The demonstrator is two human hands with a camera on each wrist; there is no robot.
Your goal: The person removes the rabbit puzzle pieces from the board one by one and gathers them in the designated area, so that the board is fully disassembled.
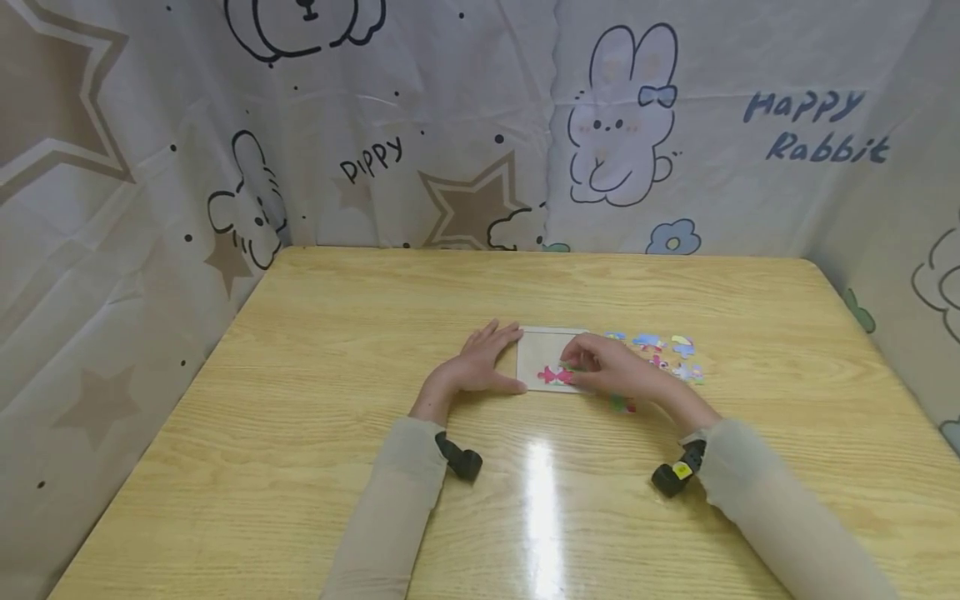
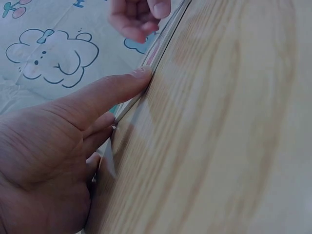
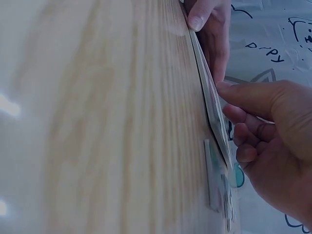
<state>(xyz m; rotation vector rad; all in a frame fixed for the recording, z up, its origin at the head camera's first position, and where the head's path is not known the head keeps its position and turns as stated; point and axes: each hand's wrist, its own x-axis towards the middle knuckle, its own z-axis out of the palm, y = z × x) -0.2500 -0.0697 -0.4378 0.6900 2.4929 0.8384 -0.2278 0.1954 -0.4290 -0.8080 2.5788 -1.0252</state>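
Observation:
A shallow, pale puzzle tray (image 1: 528,357) lies on the table between the two hands. Along its left side rests the left hand (image 1: 480,360), thumb at the near corner and fingertips at the far one. In the left wrist view, the left thumb (image 2: 109,90) lies straight against the tray's edge. Pink puzzle pieces (image 1: 550,375) sit low in the tray. Over them bends the right hand (image 1: 611,365), its thumb and index finger at the rightmost pink piece, which they seem to pinch. The right wrist view shows the right thumb (image 3: 248,95) touching down, other fingers curled; that piece is hidden there.
Loose puzzle pieces (image 1: 682,345) lie right of the tray, some partly behind the right hand and forearm. One green and red piece (image 1: 622,404) is nearer the front. The wooden table (image 1: 337,317) meets a patterned curtain (image 1: 465,125) at its back edge.

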